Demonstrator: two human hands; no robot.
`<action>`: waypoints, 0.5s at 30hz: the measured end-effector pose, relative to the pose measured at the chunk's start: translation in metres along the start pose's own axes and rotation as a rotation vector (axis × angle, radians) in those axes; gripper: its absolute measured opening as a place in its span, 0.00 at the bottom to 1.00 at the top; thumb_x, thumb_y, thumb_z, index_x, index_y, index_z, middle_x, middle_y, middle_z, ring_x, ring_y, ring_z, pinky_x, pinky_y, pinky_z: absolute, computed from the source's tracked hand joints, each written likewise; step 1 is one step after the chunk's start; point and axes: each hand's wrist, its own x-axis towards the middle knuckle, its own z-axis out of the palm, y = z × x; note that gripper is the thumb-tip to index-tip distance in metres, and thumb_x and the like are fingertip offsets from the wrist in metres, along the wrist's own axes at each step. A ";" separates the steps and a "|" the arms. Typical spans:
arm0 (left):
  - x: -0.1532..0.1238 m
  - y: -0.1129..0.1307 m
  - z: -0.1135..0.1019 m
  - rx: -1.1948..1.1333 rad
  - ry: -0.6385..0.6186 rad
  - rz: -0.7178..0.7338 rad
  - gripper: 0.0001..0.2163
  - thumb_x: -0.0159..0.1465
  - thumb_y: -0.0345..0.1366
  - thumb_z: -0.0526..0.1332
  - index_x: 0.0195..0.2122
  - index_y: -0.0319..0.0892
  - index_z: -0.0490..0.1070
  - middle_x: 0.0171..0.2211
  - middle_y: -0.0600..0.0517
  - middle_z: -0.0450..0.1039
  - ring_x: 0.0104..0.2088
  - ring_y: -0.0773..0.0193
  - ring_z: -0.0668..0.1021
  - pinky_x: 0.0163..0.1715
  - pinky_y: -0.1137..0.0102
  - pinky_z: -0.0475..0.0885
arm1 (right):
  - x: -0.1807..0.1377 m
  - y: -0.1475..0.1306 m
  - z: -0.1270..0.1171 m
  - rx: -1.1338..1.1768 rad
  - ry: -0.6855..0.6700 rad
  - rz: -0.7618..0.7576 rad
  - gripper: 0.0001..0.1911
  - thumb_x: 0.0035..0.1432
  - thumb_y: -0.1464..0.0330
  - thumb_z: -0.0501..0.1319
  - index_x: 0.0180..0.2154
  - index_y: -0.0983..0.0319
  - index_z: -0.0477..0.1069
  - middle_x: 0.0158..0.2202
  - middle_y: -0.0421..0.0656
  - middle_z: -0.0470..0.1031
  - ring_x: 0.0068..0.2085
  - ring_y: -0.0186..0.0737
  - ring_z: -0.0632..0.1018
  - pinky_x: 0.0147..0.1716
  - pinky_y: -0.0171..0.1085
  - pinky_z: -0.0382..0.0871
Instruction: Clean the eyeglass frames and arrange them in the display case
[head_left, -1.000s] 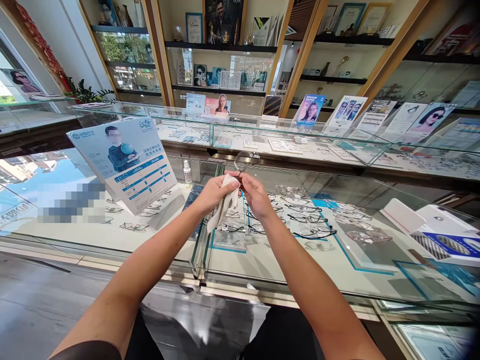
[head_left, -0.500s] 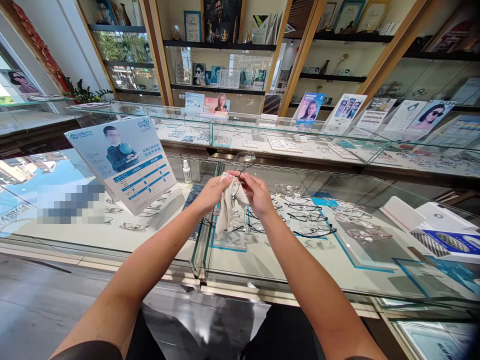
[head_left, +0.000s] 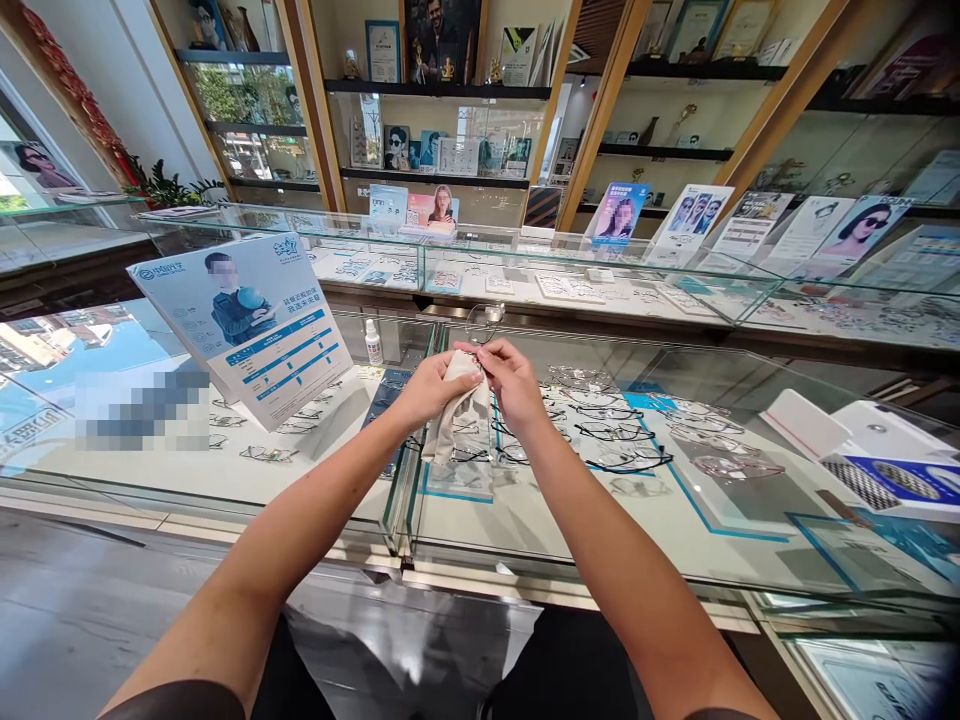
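Above the glass counter, a pair of eyeglasses is held up, one clear round lens showing beyond my fingertips. My right hand is closed in a pinch on the frame. A cream cleaning cloth hangs from my left hand, whose thumb presses it against the near part of the glasses. That covered part is hidden by cloth and fingers. Both hands meet at the fingertips.
Under the counter's glass top lie rows of eyeglass frames. A tilted sign card stands left, with a white spray bottle beyond it. An open white box sits right. Another glass showcase runs behind.
My left thumb has come down over the cloth, which is now folded around the near part of the glasses. The glasses have turned slightly, and the right fingers have shifted inward.
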 end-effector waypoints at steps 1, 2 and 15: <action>0.000 -0.001 0.001 -0.002 0.016 0.015 0.30 0.55 0.55 0.81 0.47 0.38 0.78 0.34 0.52 0.80 0.31 0.67 0.77 0.34 0.73 0.71 | 0.000 0.000 0.001 -0.006 -0.010 -0.011 0.24 0.56 0.46 0.77 0.32 0.56 0.71 0.48 0.45 0.89 0.35 0.40 0.80 0.31 0.39 0.68; 0.001 -0.001 0.001 -0.002 0.033 0.028 0.30 0.55 0.56 0.80 0.47 0.38 0.77 0.33 0.52 0.79 0.30 0.67 0.77 0.33 0.73 0.71 | -0.001 -0.001 0.002 -0.014 -0.017 -0.025 0.24 0.56 0.46 0.76 0.32 0.56 0.71 0.47 0.45 0.89 0.36 0.41 0.80 0.31 0.39 0.67; 0.003 -0.005 -0.001 0.029 0.037 0.043 0.32 0.59 0.67 0.73 0.37 0.38 0.78 0.32 0.51 0.79 0.32 0.65 0.76 0.36 0.71 0.72 | 0.000 0.005 0.003 0.067 0.041 -0.028 0.21 0.53 0.49 0.79 0.35 0.54 0.74 0.43 0.42 0.88 0.45 0.47 0.85 0.48 0.46 0.80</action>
